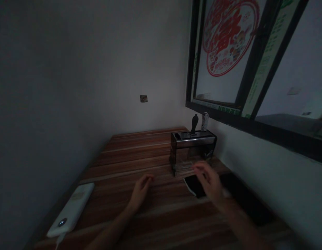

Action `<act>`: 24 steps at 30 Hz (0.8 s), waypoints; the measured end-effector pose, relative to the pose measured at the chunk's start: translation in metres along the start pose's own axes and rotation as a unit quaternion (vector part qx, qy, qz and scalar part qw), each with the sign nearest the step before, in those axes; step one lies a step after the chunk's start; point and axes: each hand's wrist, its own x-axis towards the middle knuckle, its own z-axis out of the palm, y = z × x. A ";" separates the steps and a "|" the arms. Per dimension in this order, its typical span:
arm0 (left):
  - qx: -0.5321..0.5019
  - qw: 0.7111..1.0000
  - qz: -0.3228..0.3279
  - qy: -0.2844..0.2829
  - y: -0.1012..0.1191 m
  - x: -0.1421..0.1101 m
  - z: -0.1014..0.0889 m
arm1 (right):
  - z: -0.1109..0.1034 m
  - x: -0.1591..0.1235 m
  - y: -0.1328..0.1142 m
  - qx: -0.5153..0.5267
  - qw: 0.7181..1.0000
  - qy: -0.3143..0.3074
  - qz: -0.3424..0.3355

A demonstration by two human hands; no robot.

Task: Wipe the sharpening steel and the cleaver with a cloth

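My right hand (208, 182) is raised in front of a dark rack (195, 141) with an open or see-through front. Its thumb and fingers are pinched together; faint pale thin lines show by the fingertips, too dim to tell if they are held. Lower left of the rack, my left hand (140, 190) is low over the wooden table, fingers curled together, with nothing visible in them. Beneath my right hand lies a flat black piece with a pale edge (194, 185), partly covered by the hand.
On the rack stand a dark vase-shaped object (194, 124) and a grey-white patterned one (205, 121). A white power bank (72, 208) with a cable lies on the wood-grain table (132, 151) at left. A black strip (245, 198) runs along the right wall below a framed window (218, 107).
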 end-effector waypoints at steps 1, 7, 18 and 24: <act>-0.005 1.000 -0.004 -0.009 0.002 -0.004 0.004 | 0.019 -0.005 -0.011 0.013 0.997 -0.073 -0.012; -0.031 0.999 -0.018 -0.033 0.002 -0.025 0.020 | 0.114 -0.042 -0.019 0.052 0.936 -0.340 -0.073; -0.023 0.998 -0.003 -0.053 -0.004 -0.022 0.021 | 0.129 -0.061 0.010 -0.022 0.927 -0.357 -0.110; -0.018 0.998 0.011 -0.054 -0.004 -0.022 0.021 | 0.129 -0.060 0.011 -0.037 0.928 -0.357 -0.104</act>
